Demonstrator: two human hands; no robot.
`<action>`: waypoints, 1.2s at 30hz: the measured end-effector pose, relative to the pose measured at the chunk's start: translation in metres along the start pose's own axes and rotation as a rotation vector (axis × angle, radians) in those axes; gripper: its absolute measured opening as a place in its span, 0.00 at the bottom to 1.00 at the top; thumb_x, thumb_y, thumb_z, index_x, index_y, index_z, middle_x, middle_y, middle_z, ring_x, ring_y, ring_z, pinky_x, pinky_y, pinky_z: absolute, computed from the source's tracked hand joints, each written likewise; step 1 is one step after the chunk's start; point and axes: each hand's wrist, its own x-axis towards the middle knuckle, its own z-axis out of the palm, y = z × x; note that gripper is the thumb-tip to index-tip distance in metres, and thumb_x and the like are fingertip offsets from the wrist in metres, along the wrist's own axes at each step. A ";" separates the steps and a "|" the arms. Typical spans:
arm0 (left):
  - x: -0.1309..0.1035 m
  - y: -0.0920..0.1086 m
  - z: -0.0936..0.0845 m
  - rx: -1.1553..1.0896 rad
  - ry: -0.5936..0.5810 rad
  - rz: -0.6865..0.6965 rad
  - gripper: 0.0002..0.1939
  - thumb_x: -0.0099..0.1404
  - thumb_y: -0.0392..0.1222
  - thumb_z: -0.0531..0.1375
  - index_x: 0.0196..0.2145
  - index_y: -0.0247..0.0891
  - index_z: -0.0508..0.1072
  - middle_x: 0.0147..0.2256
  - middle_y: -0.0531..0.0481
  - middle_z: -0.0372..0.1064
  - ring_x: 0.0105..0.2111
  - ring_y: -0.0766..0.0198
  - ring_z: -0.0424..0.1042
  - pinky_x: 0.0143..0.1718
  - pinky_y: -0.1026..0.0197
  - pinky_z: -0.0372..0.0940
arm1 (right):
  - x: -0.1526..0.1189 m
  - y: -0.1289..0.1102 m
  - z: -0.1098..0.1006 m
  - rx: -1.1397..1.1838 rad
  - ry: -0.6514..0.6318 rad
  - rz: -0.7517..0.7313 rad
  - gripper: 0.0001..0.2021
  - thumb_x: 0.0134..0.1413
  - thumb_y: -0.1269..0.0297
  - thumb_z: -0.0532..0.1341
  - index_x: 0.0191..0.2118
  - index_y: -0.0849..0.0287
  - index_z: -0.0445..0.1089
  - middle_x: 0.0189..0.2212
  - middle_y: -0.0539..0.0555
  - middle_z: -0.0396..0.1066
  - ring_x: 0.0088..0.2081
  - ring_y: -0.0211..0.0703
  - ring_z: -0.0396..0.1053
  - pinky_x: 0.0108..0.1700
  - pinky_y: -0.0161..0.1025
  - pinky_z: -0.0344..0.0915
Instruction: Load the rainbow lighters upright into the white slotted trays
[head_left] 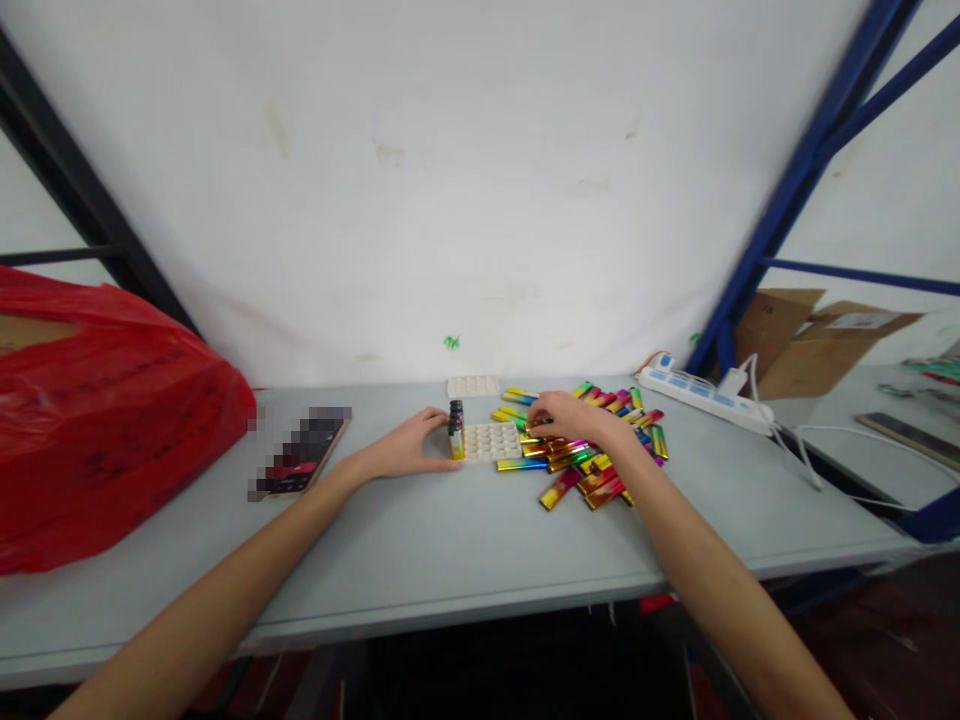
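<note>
A pale tray with rows of round holes [493, 441] lies in the middle of the table. Several shiny lighters with black tops [456, 432] stand upright in a row at its left end. My left hand [409, 445] spans that end, thumb at the near corner and fingers at the far one, steadying the tray. To the right spreads a loose pile of metallic coloured lighters [592, 490]. Over the pile's left side, my right hand [562, 415] is closed, fingers curled down and pinching what looks like a lighter by its dark end; the fingers partly hide it.
Behind the tray, a second pale tray [472, 386] lies against the wall. A phone [307, 455] and a red plastic bag [112, 420] are on the left. At the right are a white power strip [705, 398] with cables, a blue frame post [780, 190] and a cardboard box [817, 345].
</note>
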 end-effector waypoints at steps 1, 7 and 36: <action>0.000 0.000 0.000 0.002 -0.003 0.001 0.40 0.59 0.65 0.71 0.61 0.37 0.73 0.62 0.38 0.69 0.63 0.41 0.70 0.67 0.47 0.63 | 0.001 -0.001 0.000 -0.022 0.035 -0.011 0.05 0.62 0.66 0.69 0.41 0.59 0.82 0.40 0.58 0.80 0.41 0.49 0.75 0.45 0.39 0.65; 0.000 -0.002 0.001 0.007 -0.001 0.007 0.40 0.59 0.65 0.71 0.61 0.38 0.72 0.62 0.38 0.68 0.62 0.42 0.70 0.67 0.46 0.63 | 0.010 -0.007 0.000 0.040 0.456 -0.027 0.08 0.65 0.60 0.67 0.40 0.60 0.76 0.37 0.58 0.76 0.40 0.47 0.73 0.46 0.42 0.67; 0.004 0.002 0.015 -0.001 0.075 -0.048 0.44 0.55 0.71 0.71 0.59 0.38 0.74 0.59 0.35 0.69 0.60 0.38 0.71 0.66 0.40 0.65 | 0.023 -0.049 0.034 1.258 0.322 0.192 0.19 0.45 0.54 0.75 0.40 0.58 0.74 0.34 0.50 0.79 0.32 0.38 0.74 0.36 0.35 0.68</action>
